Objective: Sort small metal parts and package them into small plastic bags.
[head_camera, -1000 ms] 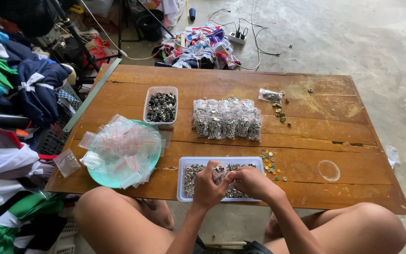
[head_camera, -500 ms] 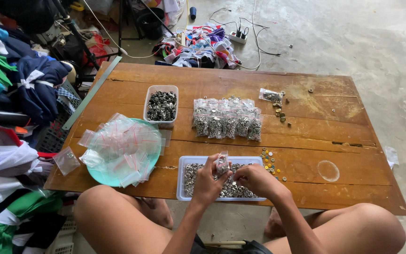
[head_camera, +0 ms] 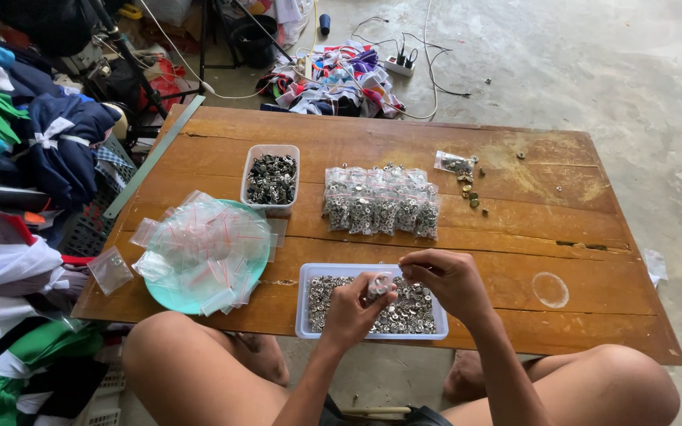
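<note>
A: While the left hand [head_camera: 350, 309] pinches a small clear bag [head_camera: 380, 285] over the white tray [head_camera: 303, 308], what does the right hand [head_camera: 447, 278] do?

B: Its fingers are closed together at the mouth of the same bag, just above the tray. I cannot tell if a metal piece is between the fingertips.

A: How much seems done?

B: A good part, I judge. Beyond the hands, a group of filled bags [head_camera: 380, 201] lies in close rows on the worktop [head_camera: 515, 260]. One more filled bag [head_camera: 455, 164] lies further, to the right.

A: And what is left?

B: Much. The tray under the hands holds many small metal rings [head_camera: 412, 309], and the tub of dark parts [head_camera: 271, 178] beyond the left hand is also full. To the left of the hands, a green plate [head_camera: 169, 298] carries a heap of empty bags [head_camera: 203, 244].
</note>
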